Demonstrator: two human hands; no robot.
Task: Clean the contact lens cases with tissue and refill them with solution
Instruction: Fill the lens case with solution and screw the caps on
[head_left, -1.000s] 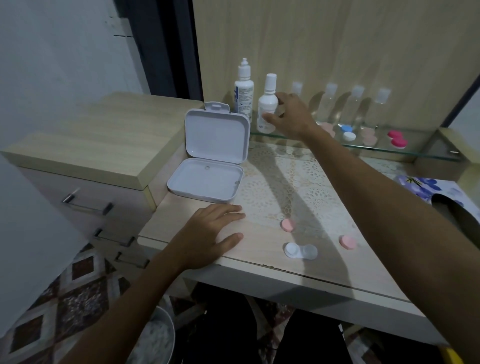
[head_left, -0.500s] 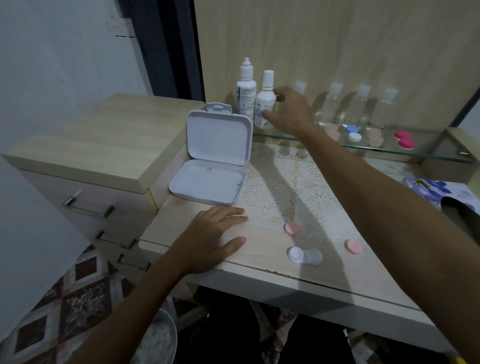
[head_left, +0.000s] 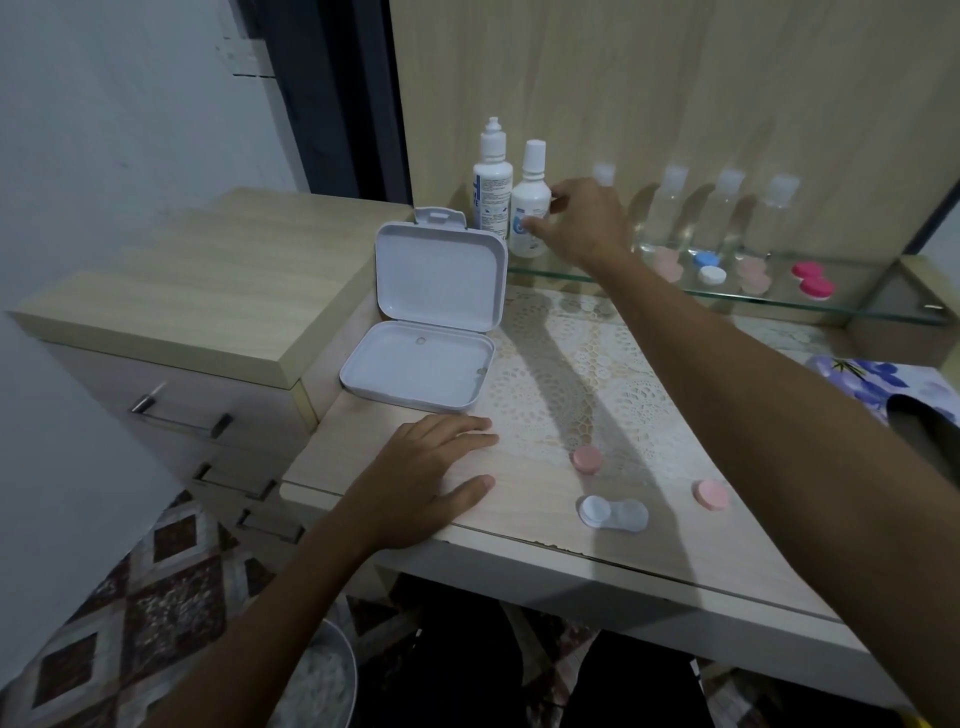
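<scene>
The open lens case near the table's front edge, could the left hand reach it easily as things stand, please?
Probably yes: the left hand rests flat on the table, and the lens case lies just to its right with only bare tabletop between. The right forearm passes farther right.

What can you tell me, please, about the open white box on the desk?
The white hinged box looks like matte plastic, rectangular with rounded corners. It stands open: the shallow base lies flat on the desk, the lid upright behind it, with a latch tab on its top edge. The base looks empty apart from small round marks. It sits at the desk's left end, against the drawer cabinet. Neither hand touches it; the left hand rests just in front.
</scene>
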